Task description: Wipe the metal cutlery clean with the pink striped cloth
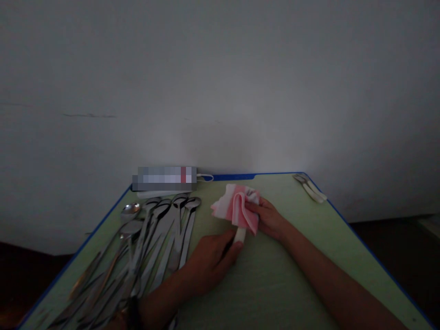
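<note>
My left hand (215, 261) is closed on the pale handle (240, 235) of a utensil near the middle of the table. The far end of that utensil is hidden inside a pink and white cloth (237, 206). My right hand (270, 219) grips the cloth from the right, with its fingers pressed around it. Several metal spoons and other long utensils (165, 238) lie in a spread pile to the left of my left hand, partly behind my forearm.
Pale-handled forks (311, 189) lie at the table's back right corner. A blurred-out box-like object (165, 178) with a white cable (206, 176) stands at the back left. The green table (282, 284) has a blue edge and meets a wall (220, 91).
</note>
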The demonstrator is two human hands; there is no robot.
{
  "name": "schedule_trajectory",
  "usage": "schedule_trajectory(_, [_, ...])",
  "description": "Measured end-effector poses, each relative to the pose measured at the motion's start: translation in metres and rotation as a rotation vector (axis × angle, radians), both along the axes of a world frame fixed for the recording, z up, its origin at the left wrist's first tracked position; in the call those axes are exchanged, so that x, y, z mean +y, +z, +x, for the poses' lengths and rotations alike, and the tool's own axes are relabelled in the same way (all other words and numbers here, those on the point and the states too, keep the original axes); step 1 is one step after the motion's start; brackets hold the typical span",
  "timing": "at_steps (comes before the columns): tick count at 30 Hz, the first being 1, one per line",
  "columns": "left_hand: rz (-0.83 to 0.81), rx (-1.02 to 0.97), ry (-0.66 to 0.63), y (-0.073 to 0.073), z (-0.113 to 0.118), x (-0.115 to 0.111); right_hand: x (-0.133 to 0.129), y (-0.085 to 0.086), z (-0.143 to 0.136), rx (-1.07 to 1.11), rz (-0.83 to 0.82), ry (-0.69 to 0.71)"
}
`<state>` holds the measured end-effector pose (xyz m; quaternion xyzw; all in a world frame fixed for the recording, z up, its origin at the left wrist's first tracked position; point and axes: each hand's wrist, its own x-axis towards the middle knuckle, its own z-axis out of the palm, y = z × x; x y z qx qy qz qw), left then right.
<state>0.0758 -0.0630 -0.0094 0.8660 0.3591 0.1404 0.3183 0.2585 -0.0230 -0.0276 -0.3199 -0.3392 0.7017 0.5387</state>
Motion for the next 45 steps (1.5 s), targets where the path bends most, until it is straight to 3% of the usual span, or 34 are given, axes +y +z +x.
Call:
schedule_trajectory(8, [0.037, 0.039, 0.0, 0.001, 0.001, 0.001, 0.002, -0.003, -0.004, 0.036, 0.014, -0.12])
schedule_trajectory(13, [0.05, 0.035, -0.035, 0.002, 0.001, 0.001, 0.001, -0.006, -0.01, -0.117, 0.099, -0.251])
schedule_trajectory(19, [0.048, 0.021, -0.05, 0.002, 0.0, 0.0, 0.001, -0.008, -0.009, -0.236, 0.016, -0.384])
schedule_trajectory(24, [-0.019, -0.029, -0.04, 0.004, -0.001, 0.001, 0.003, -0.003, -0.007, -0.117, -0.035, -0.25])
schedule_trajectory(28, [-0.074, -0.097, 0.055, 0.0, -0.001, 0.004, 0.0, -0.004, -0.008, -0.004, -0.019, -0.119])
schedule_trajectory(33, [-0.081, -0.096, 0.145, -0.004, 0.001, 0.01, -0.008, -0.006, -0.015, -0.035, 0.027, 0.001])
schedule_trajectory(37, [-0.029, -0.1, 0.139, -0.005, 0.002, 0.01, -0.009, -0.003, -0.017, -0.007, 0.013, -0.054])
schedule_trajectory(42, [0.139, 0.097, -0.038, -0.001, 0.001, 0.002, -0.003, -0.001, -0.016, 0.1, -0.066, -0.23])
schedule_trajectory(45, [0.174, 0.113, -0.09, 0.002, 0.0, -0.001, 0.0, -0.002, -0.015, 0.12, -0.071, -0.273])
